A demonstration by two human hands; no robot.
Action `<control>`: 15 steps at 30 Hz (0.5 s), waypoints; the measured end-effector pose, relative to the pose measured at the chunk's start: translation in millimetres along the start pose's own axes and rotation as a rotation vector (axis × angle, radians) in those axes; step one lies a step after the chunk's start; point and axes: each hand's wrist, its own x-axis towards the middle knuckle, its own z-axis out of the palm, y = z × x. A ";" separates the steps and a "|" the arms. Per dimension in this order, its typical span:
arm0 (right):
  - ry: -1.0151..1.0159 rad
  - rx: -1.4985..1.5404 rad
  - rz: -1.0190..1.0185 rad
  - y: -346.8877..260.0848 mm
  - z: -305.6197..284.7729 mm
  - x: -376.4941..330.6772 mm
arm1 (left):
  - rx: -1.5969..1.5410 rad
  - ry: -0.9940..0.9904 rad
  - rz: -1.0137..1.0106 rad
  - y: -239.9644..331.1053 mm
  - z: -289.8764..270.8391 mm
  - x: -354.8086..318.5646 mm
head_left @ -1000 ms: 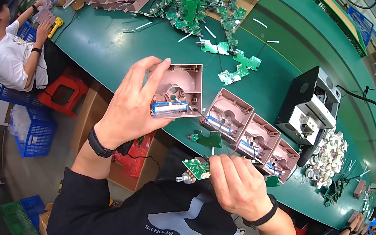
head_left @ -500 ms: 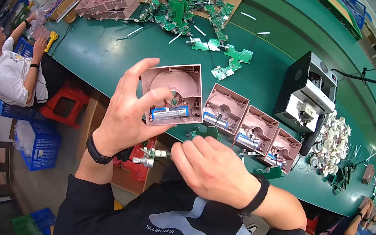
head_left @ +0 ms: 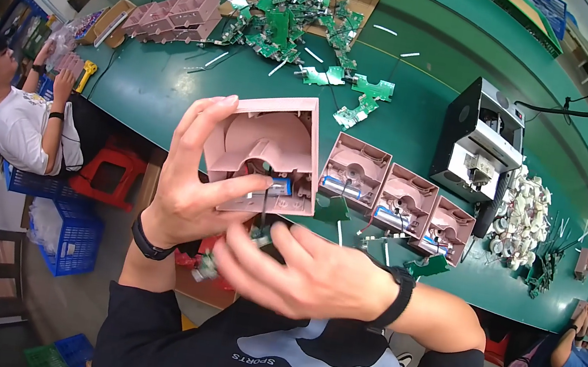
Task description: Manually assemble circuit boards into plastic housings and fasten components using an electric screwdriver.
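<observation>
A pink plastic housing [head_left: 264, 130] is in my left hand [head_left: 192, 180], tilted with its hollow side toward me. My left thumb is beneath it, and one finger reaches inside, by a blue cylindrical battery [head_left: 280, 186]. A dark cable [head_left: 265, 206] hangs from the housing's middle toward my right hand [head_left: 295, 275]. Motion blurs that hand, whose bent fingers close round a small green circuit board [head_left: 206, 268] just below the housing. Parts of the board are hidden behind the fingers. To the right, three similar pink housings [head_left: 405, 194] with blue batteries stand in a row on the table.
Circuit boards with cables [head_left: 280, 22] are heaped at the back of the green table [head_left: 140, 92]. A black and white machine [head_left: 481, 151] stands right, beside piled white parts [head_left: 520, 225]. More pink housings [head_left: 175, 14] lie far left. Co-workers sit on both sides.
The housing has tipped, showing more of its inner depth. My right hand has moved left and down, beneath the housing, and the circuit board has shifted slightly down and left.
</observation>
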 end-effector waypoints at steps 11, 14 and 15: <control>0.262 0.963 0.974 12.8 28.8 -8.2 | -0.375 -0.063 -0.152 -4.5 -22.7 -35.5; 0.096 0.851 0.771 0.5 75.1 -26.0 | -0.474 -0.076 -0.184 -14.7 -15.6 -42.0; -0.036 0.835 0.696 -4.3 83.9 -27.9 | -0.479 -0.089 -0.205 -20.5 -14.0 -44.1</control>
